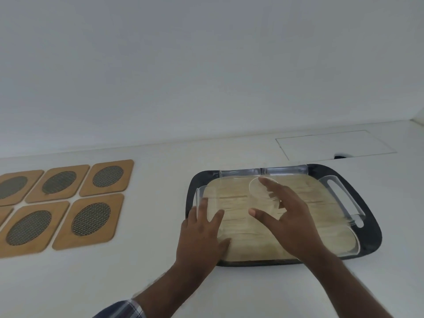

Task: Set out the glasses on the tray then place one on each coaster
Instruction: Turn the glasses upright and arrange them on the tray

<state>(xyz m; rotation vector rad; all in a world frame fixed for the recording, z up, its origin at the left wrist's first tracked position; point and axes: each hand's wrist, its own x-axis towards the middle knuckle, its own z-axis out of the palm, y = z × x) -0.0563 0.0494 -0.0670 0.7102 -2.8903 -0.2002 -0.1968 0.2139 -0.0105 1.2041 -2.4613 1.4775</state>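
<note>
A black tray (367, 226) with a beige mat lies right of centre and carries several clear glasses. One glass (207, 193) stands at the tray's left edge, and my left hand (202, 232) reaches up to it with fingers apart, the fingertips showing through its wall. Another glass (259, 189) stands in the middle. My right hand (289, 216) is spread over it, index finger across the rim and thumb below the base. More glasses stand along the back rim (284, 171) and the right side (351, 239). Brown coasters (91, 216) with dark mesh ovals lie at the left, all bare.
The white tabletop meets a white wall just behind the tray. A flush rectangular hatch (332, 143) with a small dark hole sits at the back right. Bare table separates the coasters from the tray.
</note>
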